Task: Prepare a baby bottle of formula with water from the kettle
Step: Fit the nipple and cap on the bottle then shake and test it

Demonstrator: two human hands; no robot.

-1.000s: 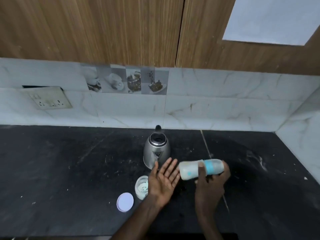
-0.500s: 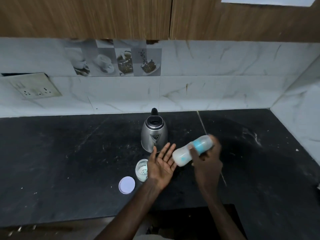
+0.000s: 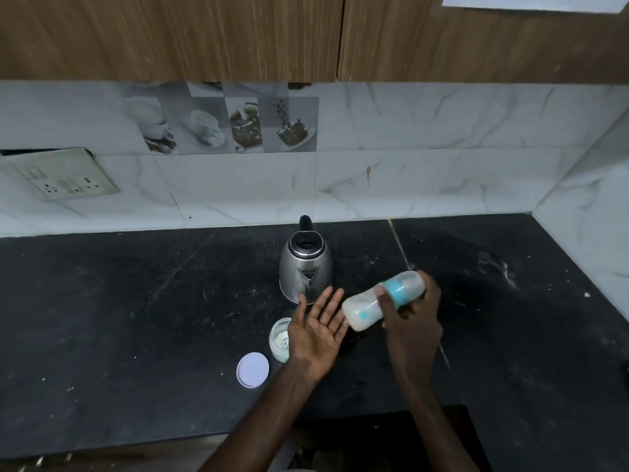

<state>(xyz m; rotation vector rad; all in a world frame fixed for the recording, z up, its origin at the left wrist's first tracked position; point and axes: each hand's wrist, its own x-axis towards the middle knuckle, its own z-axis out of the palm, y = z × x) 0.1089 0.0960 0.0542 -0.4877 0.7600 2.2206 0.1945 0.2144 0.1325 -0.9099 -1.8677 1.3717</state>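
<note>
My right hand (image 3: pixel 413 318) grips a baby bottle (image 3: pixel 366 306) with a teal collar and a clear cap, held nearly sideways; milky liquid fills its base. The bottle's base touches the fingertips of my left hand (image 3: pixel 318 330), which lies palm up with straight fingers. A steel kettle (image 3: pixel 305 267) with a black lid and handle stands on the black counter (image 3: pixel 136 318) just behind my left hand. An open glass jar (image 3: pixel 279 338) with white powder sits left of my left wrist, partly hidden by it. Its pale lilac lid (image 3: pixel 253 369) lies flat beside it.
White marble tiles (image 3: pixel 425 165) back the counter, and a side wall closes the right end. A socket plate (image 3: pixel 64 180) sits on the wall at far left. Wooden cabinets (image 3: pixel 204 35) hang overhead. The counter's front edge runs below my forearms.
The camera tilted down and drew a little nearer. My right hand swung the bottle from level to base-down against my left fingers. My left hand stayed palm up.
</note>
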